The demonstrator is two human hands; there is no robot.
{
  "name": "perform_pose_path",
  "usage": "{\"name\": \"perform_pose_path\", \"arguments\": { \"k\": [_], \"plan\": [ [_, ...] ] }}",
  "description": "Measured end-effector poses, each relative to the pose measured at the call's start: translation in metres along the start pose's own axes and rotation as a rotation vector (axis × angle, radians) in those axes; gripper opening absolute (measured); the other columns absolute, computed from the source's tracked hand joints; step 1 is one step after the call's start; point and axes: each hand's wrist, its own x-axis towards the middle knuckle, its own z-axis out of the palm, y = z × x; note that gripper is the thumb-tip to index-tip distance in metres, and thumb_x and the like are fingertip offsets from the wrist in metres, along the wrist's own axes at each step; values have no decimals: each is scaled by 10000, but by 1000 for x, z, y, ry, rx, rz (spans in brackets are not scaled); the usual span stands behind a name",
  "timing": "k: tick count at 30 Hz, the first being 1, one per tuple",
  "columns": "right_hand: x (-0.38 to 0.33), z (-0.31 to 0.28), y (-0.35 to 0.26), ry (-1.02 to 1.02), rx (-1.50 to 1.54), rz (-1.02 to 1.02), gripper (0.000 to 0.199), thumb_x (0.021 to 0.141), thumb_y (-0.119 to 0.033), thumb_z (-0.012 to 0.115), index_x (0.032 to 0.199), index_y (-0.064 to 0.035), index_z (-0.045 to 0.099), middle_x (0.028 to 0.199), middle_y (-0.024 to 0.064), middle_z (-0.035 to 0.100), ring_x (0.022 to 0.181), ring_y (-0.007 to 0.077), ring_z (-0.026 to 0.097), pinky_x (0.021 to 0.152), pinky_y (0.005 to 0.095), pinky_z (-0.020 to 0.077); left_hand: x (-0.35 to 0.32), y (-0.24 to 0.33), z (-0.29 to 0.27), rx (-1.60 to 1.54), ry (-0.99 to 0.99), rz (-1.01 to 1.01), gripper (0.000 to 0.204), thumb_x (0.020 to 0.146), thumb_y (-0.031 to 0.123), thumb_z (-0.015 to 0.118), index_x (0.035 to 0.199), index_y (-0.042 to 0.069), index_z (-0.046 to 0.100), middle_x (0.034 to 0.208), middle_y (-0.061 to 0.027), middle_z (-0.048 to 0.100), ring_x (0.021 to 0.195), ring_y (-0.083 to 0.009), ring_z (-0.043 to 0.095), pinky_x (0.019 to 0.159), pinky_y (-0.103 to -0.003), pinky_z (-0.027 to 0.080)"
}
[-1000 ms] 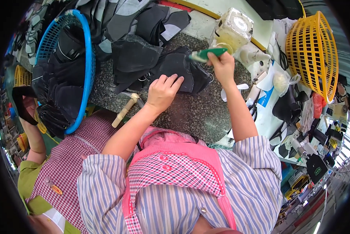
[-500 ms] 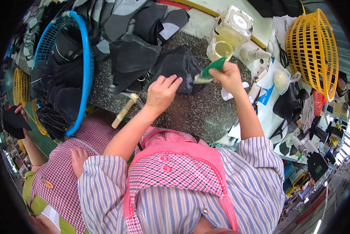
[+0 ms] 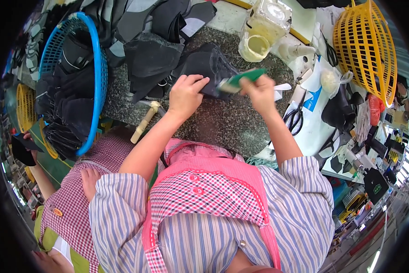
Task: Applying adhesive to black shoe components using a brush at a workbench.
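Note:
My right hand (image 3: 261,96) grips a flat brush with a green handle (image 3: 249,77). Its pale bristles touch the right edge of a stack of black sheet pieces (image 3: 207,63). Over the near edge of that stack lies my left hand (image 3: 185,96), pressing down with its fingers stretched over the material. Beyond the brush stands a smeared, cream-coated container (image 3: 277,17) with a round opening. Another pile of black pieces (image 3: 152,55) lies left of the stack, with shiny metal rings partly visible below it.
A hammer (image 3: 145,122) with a wooden handle lies left of my left forearm. Black scissors (image 3: 294,120) sit right of my right forearm. A blue basket (image 3: 98,82) of black pieces stands left, a yellow basket (image 3: 365,50) right. At far left, a co-worker's hand (image 3: 30,144) holds a black piece.
The brush has come down and left from beside the container's opening to the edge of the black stack. My left hand stays on the stack.

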Motion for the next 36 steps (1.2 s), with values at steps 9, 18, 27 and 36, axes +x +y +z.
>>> {"name": "perform_pose_path", "arguments": {
  "k": [9, 18, 27, 36],
  "plan": [
    [44, -19, -7, 0, 38, -169, 56, 780, -35, 542, 821, -5, 566, 695, 8, 556, 566, 61, 480, 523, 195, 396, 45, -110, -109, -676, 126, -677, 347, 692, 93, 630, 1011, 6, 527, 929, -115, 592, 825, -233, 578, 718, -305, 464],
    [71, -18, 4, -385, -365, -352, 146, 706, 32, 572, 833, -36, 596, 791, 42, 593, 730, 110, 554, 673, 234, 436, 2, -23, 3, -61, 18, -255, 567, 567, 251, 723, 1026, 12, 492, 977, -125, 466, 897, -291, 443, 781, -359, 387],
    [78, -36, -17, 0, -385, -279, 89, 730, -35, 574, 815, -49, 596, 706, 66, 588, 626, 110, 531, 577, 225, 413, 10, -14, 2, -15, 44, -259, 498, 566, 177, 711, 977, -6, 500, 949, -123, 483, 872, -296, 463, 752, -362, 397],
    [77, -117, 27, 371, -349, -353, 181, 786, -163, 561, 870, -8, 601, 758, 102, 608, 701, 171, 547, 624, 330, 416, 24, 8, 7, -360, -156, -755, 364, 629, 272, 670, 836, 7, 531, 723, -170, 577, 743, -354, 549, 669, -403, 433]
  ]
}}
